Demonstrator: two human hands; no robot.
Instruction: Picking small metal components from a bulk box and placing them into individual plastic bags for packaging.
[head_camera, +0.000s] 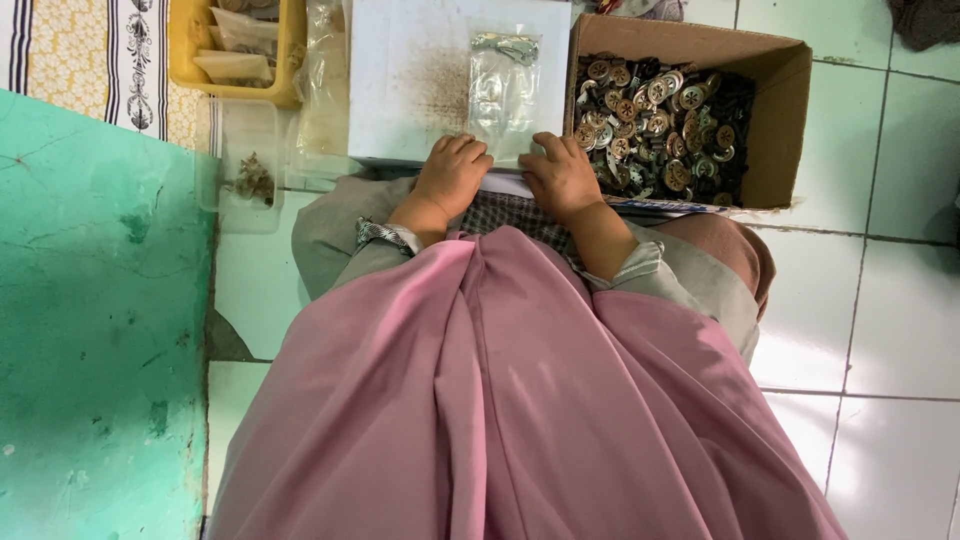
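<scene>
Head view: cardboard box (780, 120) full of buttons (655, 125)

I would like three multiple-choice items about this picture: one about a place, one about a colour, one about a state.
1. Where does the brown cardboard box of round buttons stand?
A. right of the white board
B. on the green surface
C. inside the yellow tray

2. What colour is the plastic tray at the top left?
A. blue
B. yellow
C. red

3. How do the left hand and the right hand lie?
A. both raised in the air
B. one inside the box
C. both with fingers curled down at the near edge of the white board, by the clear plastic bag

Answers: 1 A, the box sits beside the board's right edge. 2 B, its rim is yellow. 3 C, both hands rest at the board's near edge beside the bag.
</scene>
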